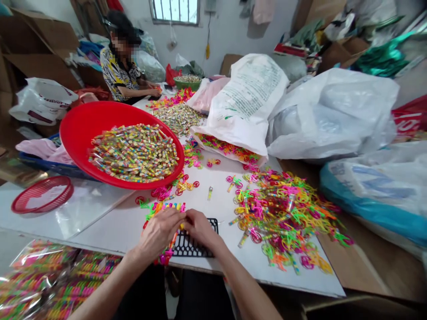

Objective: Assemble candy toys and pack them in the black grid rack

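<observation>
My left hand [163, 227] and my right hand [201, 228] meet over a black slotted rack [193, 250] at the table's front edge. The fingers of both are closed and bent together at the rack's middle. A small yellow piece [182, 226] shows between the fingertips; which hand grips it is hidden. Along the rack's left part, under and beside my left hand, stand bright plastic pieces [168, 206] in a row, pink, yellow, green and orange. The right part of the rack shows bare slots.
A tilted red basin [76, 129] holds many small tubes. To the right lies a heap of coloured plastic toys [283, 209], below an open white sack [240, 106]. One tube [210, 193] lies alone. A red basket [20, 204] stands left. A co-worker [122, 66] sits at the far left.
</observation>
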Demonstrator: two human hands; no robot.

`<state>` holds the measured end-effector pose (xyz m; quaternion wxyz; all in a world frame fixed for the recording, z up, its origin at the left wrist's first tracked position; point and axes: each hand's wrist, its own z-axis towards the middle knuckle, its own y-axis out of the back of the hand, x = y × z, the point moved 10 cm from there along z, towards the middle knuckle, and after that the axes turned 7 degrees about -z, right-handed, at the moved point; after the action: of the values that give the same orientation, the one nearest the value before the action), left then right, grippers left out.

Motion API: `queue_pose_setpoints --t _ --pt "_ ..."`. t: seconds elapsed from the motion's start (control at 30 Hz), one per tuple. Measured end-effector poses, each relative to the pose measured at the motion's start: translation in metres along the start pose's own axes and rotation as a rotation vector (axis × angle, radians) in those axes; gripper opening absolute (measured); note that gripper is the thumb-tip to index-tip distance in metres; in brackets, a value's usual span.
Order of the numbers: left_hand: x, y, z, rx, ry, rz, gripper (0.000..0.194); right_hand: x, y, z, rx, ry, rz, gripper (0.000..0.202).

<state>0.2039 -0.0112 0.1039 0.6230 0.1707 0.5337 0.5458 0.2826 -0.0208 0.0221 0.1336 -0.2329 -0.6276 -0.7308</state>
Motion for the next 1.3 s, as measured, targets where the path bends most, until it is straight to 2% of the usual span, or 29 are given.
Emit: queue_pose_setpoints --t 0.1,0.2,0.23,0.3,0.37,0.47,0.6,0.67,0.77,0.9,1.13,1.3 --pt "-0.006 0.001 -0.001 -0.011 -0.031 -0.01 0.023 -0.054 0.048 0.009 -0.007 -0.166 -0.152 0.006" --pt "-0.008 0.002 0.0 -0.018 -0.015 0.017 0.024 -0.11 0.103 0.021 -0.124 -0.375 -0.273 0.017" --pt "-0.008 0.001 0.001 -0.013 -0.006 0.022 0.024 -0.123 0.112 0.025 -0.144 -0.431 -0.304 0.018" --pt "-0.007 -0.001 0.002 -0.003 0.015 0.016 0.023 -0.134 0.117 0.03 -0.145 -0.5 -0.34 0.015" --pt "-0.005 -0.001 0.002 -0.006 0.032 -0.001 0.023 -0.126 0.109 0.03 -0.12 -0.511 -0.348 0.013" --pt "-0.004 -0.001 0.001 -0.016 0.03 -0.015 0.023 -0.089 0.088 0.022 -0.088 -0.433 -0.314 0.02" --pt "-0.004 0.0 0.0 -0.014 0.03 -0.035 0.025 -0.018 0.036 0.012 0.046 -0.112 -0.161 0.012" --pt "-0.003 0.001 0.0 -0.014 0.029 -0.049 0.025 0.003 0.013 0.006 0.068 -0.003 -0.088 0.007" --pt "-0.002 0.0 -0.001 -0.005 0.031 -0.067 0.026 0.011 -0.003 -0.002 -0.02 0.061 -0.006 0.013" --pt "-0.003 -0.004 -0.003 0.023 0.024 -0.118 0.029 0.011 -0.009 -0.013 -0.08 0.151 0.08 0.009" --pt "-0.01 -0.011 -0.011 0.091 -0.027 -0.143 0.032 0.016 -0.006 -0.021 -0.157 0.221 -0.068 0.01" --pt "-0.013 -0.008 -0.007 0.086 0.015 -0.103 0.026 0.021 -0.011 -0.018 -0.119 0.197 -0.121 0.01"
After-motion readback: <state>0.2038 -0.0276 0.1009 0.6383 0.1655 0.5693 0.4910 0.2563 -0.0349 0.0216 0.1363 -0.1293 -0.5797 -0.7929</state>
